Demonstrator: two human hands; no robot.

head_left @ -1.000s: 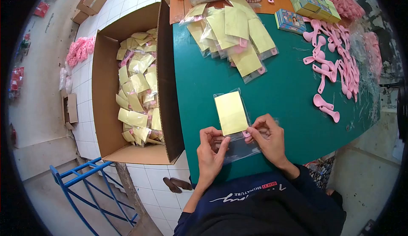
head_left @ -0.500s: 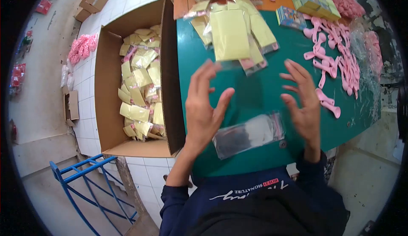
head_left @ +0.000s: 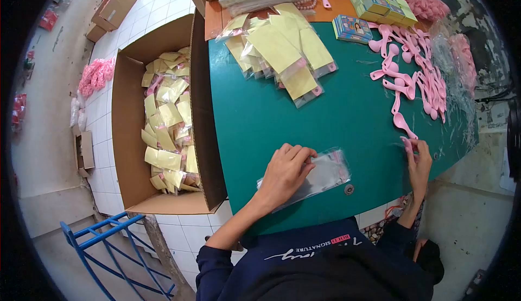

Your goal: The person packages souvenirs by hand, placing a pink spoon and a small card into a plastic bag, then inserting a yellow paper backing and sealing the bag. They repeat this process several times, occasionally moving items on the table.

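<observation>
L hand (head_left: pixel 285 173) flat, unclenched, pressing clear glossy bag (head_left: pixel 328 172). I see R hand (head_left: pixel 419 162) pinching pink plastic spoon (head_left: pixel 406 141). Shirt (head_left: pixel 304 247) reads "SIGNATURE".

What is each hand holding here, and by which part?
The right hand pinches a pink spoon by one end, at the table's edge. The left hand lies flat on the clear bags, gripping nothing.
</observation>
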